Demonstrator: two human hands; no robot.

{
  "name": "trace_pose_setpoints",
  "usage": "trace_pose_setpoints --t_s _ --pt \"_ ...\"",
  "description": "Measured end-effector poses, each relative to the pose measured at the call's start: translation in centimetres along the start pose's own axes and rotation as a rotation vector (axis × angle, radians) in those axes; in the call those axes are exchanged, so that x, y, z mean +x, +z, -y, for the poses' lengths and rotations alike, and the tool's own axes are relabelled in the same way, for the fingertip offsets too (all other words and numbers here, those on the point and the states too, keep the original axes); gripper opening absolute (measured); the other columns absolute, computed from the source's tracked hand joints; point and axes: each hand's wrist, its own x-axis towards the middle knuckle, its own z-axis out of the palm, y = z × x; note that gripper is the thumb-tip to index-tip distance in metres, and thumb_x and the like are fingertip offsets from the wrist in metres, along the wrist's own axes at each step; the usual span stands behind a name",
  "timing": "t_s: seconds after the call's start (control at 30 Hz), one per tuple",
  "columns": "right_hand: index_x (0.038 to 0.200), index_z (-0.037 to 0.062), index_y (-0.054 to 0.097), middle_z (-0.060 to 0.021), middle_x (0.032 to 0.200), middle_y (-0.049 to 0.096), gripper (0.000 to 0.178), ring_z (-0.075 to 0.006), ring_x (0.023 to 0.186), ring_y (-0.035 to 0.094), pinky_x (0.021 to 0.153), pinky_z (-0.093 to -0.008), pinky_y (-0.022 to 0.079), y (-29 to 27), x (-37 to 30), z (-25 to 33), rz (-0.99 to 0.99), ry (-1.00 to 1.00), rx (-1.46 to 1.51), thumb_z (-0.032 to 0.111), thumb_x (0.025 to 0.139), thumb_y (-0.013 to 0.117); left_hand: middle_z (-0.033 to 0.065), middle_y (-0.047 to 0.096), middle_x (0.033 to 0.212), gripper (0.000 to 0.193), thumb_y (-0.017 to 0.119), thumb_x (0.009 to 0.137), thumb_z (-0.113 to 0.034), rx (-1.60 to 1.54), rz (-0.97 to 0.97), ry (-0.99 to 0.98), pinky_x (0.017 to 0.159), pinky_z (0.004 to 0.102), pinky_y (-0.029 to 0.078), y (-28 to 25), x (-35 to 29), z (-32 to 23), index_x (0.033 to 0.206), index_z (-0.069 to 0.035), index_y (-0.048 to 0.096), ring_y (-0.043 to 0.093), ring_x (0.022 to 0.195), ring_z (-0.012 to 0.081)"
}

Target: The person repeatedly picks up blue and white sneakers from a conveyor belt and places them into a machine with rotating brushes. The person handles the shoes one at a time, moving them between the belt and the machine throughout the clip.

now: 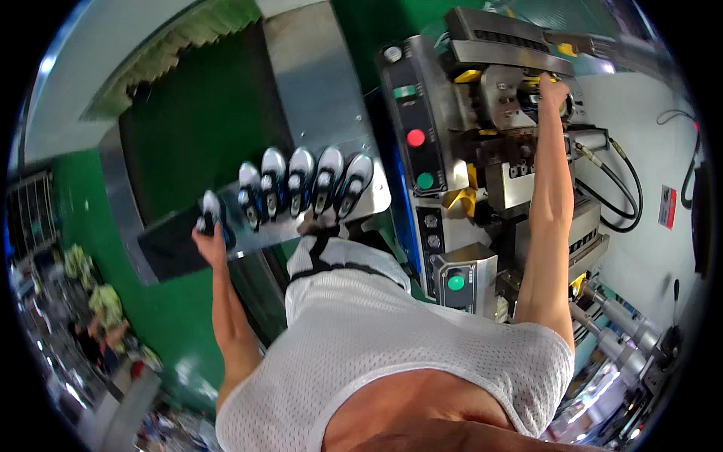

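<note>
My left hand [208,245] is closed on the heel end of a dark shoe with a light toe [212,207], at the left part of the metal shelf. Right of it, several similar shoes [300,181] stand in a row, toes pointing away from me. My right arm reaches far forward into a metal machine [503,94]. There my right hand [553,90] is closed at a dark, partly yellow piece among the machine's parts. What its fingers hold is mostly hidden, and I cannot make it out.
A control panel with a red button [416,138] and a green button [425,181] faces the shelf [380,197]. Nearer me is a box with another green button [456,282]. Black hoses [629,218] loop at the right. A green curtain [192,38] hangs at far left.
</note>
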Motion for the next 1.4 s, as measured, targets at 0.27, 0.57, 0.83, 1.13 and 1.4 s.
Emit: trace_pose_setpoints --t_s 0.27,0.57,0.83,1.13,1.4 --pt "0.144 -0.0103 0.027 -0.0323 0.151 0.023 0.073 -0.0452 0.143 0.020 0.116 -0.0511 0.019 1.5 -35.5 2.8 0.176 -0.890 0.074 0.017 0.087 0.063 0.0202 0.056 0.118 0.069 0.081 0.073 -0.021 -0.102 0.176 0.009 0.095 0.0405 0.044 4.8 -1.8 -1.4 0.129 -0.002 0.044 0.058 0.109 0.0332" --pt "0.149 -0.0051 0.020 -0.0272 0.155 0.019 0.088 -0.0433 0.146 0.010 0.115 -0.0580 0.014 8.0 -44.4 1.2 0.387 -0.855 -0.313 0.021 0.082 0.070 0.0218 0.057 0.118 0.060 0.074 0.080 -0.017 -0.287 0.512 0.011 0.096 0.0397 0.043 3.8 0.6 3.0 0.128 0.004 0.045 0.057 0.109 0.0333" --pt "0.145 -0.0045 0.025 -0.0279 0.151 0.026 0.081 -0.0407 0.141 0.026 0.115 -0.0420 0.026 18.6 -68.9 13.9 0.908 -0.759 0.452 0.014 0.080 0.071 0.0074 0.060 0.116 0.045 0.069 0.089 -0.020 -0.607 0.611 -0.442 0.090 0.0298 0.043 -2.5 8.4 2.6 0.124 0.002 0.051 0.055 0.102 0.0156" --pt "0.132 0.0060 0.041 -0.0291 0.120 0.054 0.063 -0.0408 0.111 0.056 0.093 -0.0430 0.046 22.0 -71.9 14.4 0.793 0.031 0.474 0.013 0.076 0.069 0.0066 0.060 0.107 0.039 0.068 0.090 -0.022 -0.394 0.696 -0.202 0.079 0.0295 0.045 -4.3 14.3 -0.1 0.116 0.004 0.054 0.056 0.091 0.0151" --pt "0.128 -0.0006 0.047 -0.0121 0.109 0.061 0.062 -0.0173 0.101 0.057 0.089 -0.0302 0.046 0.8 -72.4 18.0 0.519 0.519 1.213 0.015 0.075 0.077 0.0131 0.055 0.127 0.049 0.065 0.092 -0.016 -0.230 1.125 0.380 0.098 0.0360 0.040 -7.5 13.1 -16.9 0.132 0.006 0.046 0.053 0.110 0.0212"
